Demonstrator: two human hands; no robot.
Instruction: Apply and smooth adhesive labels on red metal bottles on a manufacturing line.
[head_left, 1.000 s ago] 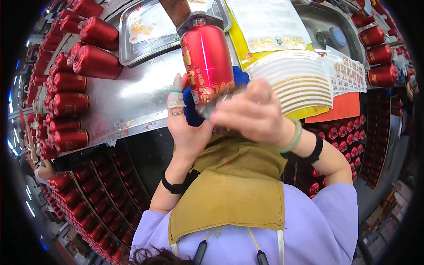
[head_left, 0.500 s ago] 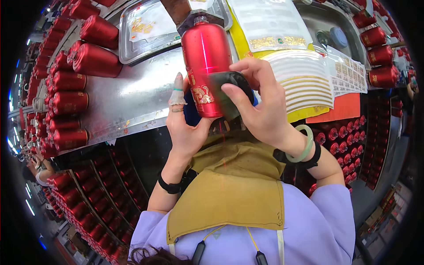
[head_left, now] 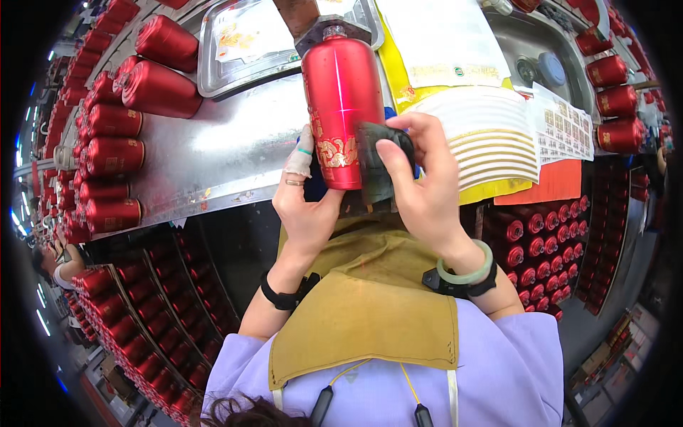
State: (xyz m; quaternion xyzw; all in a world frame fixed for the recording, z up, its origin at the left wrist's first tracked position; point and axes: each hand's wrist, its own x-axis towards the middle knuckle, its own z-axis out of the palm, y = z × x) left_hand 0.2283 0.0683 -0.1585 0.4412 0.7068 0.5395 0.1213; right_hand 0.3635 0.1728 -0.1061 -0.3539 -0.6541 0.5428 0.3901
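Note:
A glossy red bottle with a gold pattern low on its body lies on the bench, base toward me. Its neck meets a holder of wood and metal at the far end. Around the bottle's lower left side curls my left hand, its thumb near the base and wrapped coverings on one finger. My right hand pinches a dark, flat, flexible pad, whose edge touches the bottle's lower right side. Something blue under the bottle is mostly hidden.
White sheets with curved gold strips lie on yellow backing at right, beside a sheet of small labels and a sink. A metal tray stands at far left. Red bottles crowd the left; racks of bottles stand below.
The dark pad has shifted rightward across the bottle, showing more of the gold pattern. My left finger, raised before, now lies closer along the bottle. The view has shifted slightly.

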